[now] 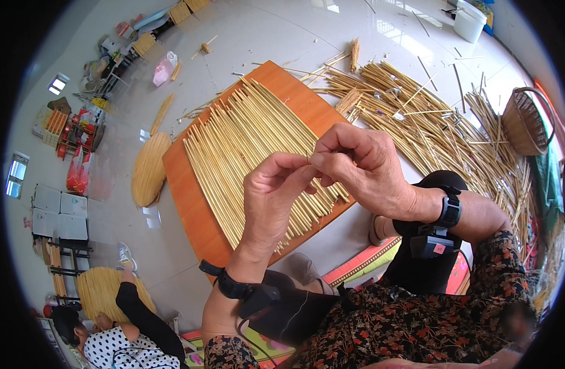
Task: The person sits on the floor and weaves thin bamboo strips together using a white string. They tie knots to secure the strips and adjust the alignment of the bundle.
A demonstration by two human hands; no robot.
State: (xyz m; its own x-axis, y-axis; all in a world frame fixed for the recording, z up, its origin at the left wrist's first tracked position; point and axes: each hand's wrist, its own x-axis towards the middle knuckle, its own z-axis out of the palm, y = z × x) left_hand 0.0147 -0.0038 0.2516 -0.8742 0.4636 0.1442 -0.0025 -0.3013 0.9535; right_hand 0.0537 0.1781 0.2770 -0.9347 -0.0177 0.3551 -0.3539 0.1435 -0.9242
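On the orange-brown board (295, 95) before the person's knees lies a broad row of pale yellow stalks (245, 141), side by side and mostly parallel, their ends uneven. They look dry, light and fairly stiff, with smooth skins that would probably slip and roll against each other; one alone might crack if bent hard. Judging by this, the row is best gripped flat across several stalks, and one stalk near its middle. Above the near right part of the row, the right hand (363, 172) and the left hand (271, 190) meet, thumbs and forefingers closed in a pinch on what looks like a fine strand (308, 158). It seems soft and nearly weightless, fit only for fingertips; most of it is hidden.

To the right, a heap of loose stalks (411, 123) spreads over the floor, crowding that side of the board. At lower left sits another person (126, 347) beside a round straw mat (97, 289), well apart. An oval straw piece (150, 169) lies just beside the board's left edge. Beyond the heap stand a wicker basket (522, 126) and a white bucket (469, 23). The hands themselves cover some stalks, and a cable (252, 338) hangs near the left forearm.
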